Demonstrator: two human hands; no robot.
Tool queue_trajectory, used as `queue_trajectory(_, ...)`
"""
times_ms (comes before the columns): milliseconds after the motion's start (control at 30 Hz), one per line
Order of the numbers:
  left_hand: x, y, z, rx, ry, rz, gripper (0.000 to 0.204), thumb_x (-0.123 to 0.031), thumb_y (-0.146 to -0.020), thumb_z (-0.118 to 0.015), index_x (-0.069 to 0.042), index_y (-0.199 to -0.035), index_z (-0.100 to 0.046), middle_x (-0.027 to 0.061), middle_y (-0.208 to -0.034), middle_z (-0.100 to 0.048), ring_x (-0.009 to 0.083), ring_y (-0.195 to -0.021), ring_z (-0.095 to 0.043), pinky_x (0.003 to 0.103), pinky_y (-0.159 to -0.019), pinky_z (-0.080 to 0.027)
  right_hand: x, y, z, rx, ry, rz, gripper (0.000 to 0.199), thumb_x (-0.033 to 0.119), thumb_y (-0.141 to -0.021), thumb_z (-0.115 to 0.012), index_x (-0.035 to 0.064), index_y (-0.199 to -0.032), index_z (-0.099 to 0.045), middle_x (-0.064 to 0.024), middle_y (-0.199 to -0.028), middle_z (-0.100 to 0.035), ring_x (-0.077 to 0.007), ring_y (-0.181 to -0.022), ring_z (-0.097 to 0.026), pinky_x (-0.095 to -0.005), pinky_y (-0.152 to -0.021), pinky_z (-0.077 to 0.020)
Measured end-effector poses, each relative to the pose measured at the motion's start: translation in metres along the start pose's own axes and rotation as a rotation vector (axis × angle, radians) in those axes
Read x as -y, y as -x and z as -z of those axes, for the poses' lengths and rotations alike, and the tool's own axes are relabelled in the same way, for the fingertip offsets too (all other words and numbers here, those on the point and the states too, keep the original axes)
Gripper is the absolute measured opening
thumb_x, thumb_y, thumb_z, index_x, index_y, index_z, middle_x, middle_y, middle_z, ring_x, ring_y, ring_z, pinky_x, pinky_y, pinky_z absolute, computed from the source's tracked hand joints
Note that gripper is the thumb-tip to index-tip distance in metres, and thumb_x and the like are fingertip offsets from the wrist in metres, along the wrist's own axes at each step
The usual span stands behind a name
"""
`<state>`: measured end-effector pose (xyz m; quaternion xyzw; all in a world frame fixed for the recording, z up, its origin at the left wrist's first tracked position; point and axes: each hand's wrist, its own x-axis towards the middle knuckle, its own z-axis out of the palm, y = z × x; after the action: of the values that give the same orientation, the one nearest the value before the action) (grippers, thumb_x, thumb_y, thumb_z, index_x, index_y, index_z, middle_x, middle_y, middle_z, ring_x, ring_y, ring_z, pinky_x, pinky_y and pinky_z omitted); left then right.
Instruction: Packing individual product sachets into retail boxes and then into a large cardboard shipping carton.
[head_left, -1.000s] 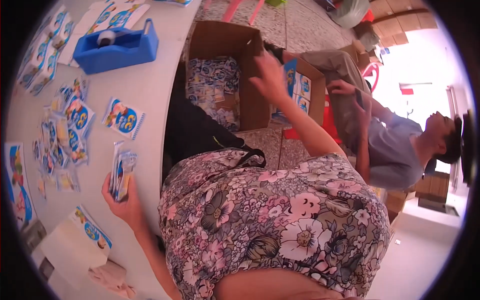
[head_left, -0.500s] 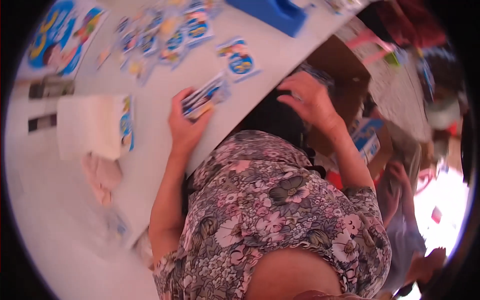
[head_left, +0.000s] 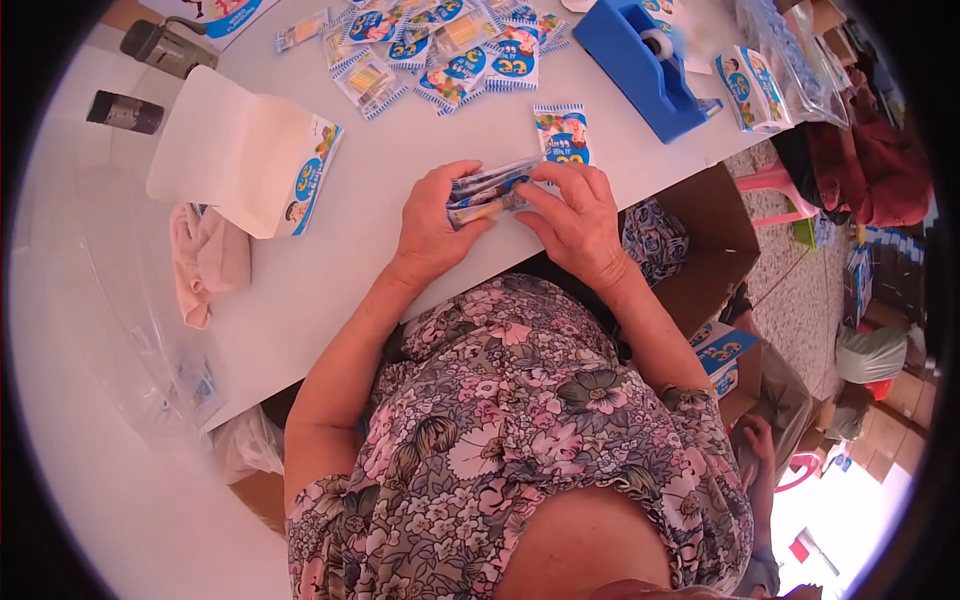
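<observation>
My left hand (head_left: 428,232) grips a small stack of candy packets (head_left: 485,190), blue, white and yellow, standing on edge between thumb and fingers. At the stack's right end, the fingers of my right hand (head_left: 580,222) close on the packets; its thumb is a little lower. Just beyond the right hand, a single packet (head_left: 562,128) lies flat on the white table (head_left: 370,150), its near end partly covered by the fingers. Farther off is a loose pile of similar packets (head_left: 460,75).
An open white carton (head_left: 225,140) with a printed side stands at left, near a pink cloth (head_left: 212,255) and two dark bottles. A blue tape dispenser (head_left: 635,80) and a small printed box (head_left: 750,90) occupy the far right. Cardboard box (head_left: 715,225) holds packets beside the table edge.
My right hand has come from beyond the table edge to the stack. My left hand has shifted right with the packets. The whole view has also turned.
</observation>
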<state>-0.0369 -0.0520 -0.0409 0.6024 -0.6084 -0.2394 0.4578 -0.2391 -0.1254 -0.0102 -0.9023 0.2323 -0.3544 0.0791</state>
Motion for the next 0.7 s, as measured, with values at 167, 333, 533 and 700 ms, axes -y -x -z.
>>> queue_trajectory(167,-0.003,0.001,-0.001,-0.001,-0.029,-0.033,0.066,-0.007,-0.063,-0.084,-0.009,-0.122,-0.054,0.0103,-0.112,-0.062,0.0310,-0.103,-0.058,0.039,-0.090,-0.046,0.006,-0.010,0.003,0.028,0.018,-0.018,0.047,0.010,-0.062,-0.080,0.0127,-0.107,-0.067,-0.0048,-0.114,-0.059,-0.0281,-0.102,-0.053,-0.0398,-0.088,-0.0421)
queue_trajectory(333,-0.003,0.002,-0.001,0.007,-0.010,-0.006,0.068,-0.007,-0.063,-0.084,-0.009,-0.123,-0.053,0.0097,-0.112,-0.061,0.0308,-0.103,-0.057,0.039,-0.090,-0.045,0.002,-0.006,-0.001,0.035,0.046,0.016,0.041,0.012,-0.061,-0.080,0.0135,-0.101,-0.069,-0.0027,-0.114,-0.059,-0.0270,-0.102,-0.053,-0.0409,-0.089,-0.0394)
queue_trajectory(533,-0.004,0.001,0.000,0.001,-0.034,-0.012,0.069,-0.006,-0.062,-0.084,-0.009,-0.124,-0.053,0.0092,-0.111,-0.062,0.0306,-0.102,-0.057,0.039,-0.090,-0.045,-0.003,-0.001,-0.004,-0.062,0.075,0.120,0.040,0.010,-0.061,-0.079,0.0134,-0.100,-0.069,-0.0028,-0.111,-0.062,-0.0255,-0.099,-0.054,-0.0408,-0.088,-0.0399)
queue_trajectory(700,-0.005,-0.005,0.000,0.009,0.011,-0.082,0.051,-0.011,-0.066,-0.082,-0.010,-0.112,-0.059,0.0079,-0.105,-0.064,0.0284,-0.096,-0.060,0.038,-0.085,-0.045,-0.013,0.000,0.001,0.070,-0.115,0.138,0.033,0.011,-0.069,-0.078,0.0088,-0.101,-0.068,-0.0078,-0.109,-0.064,-0.0269,-0.097,-0.057,-0.0389,-0.082,-0.0457)
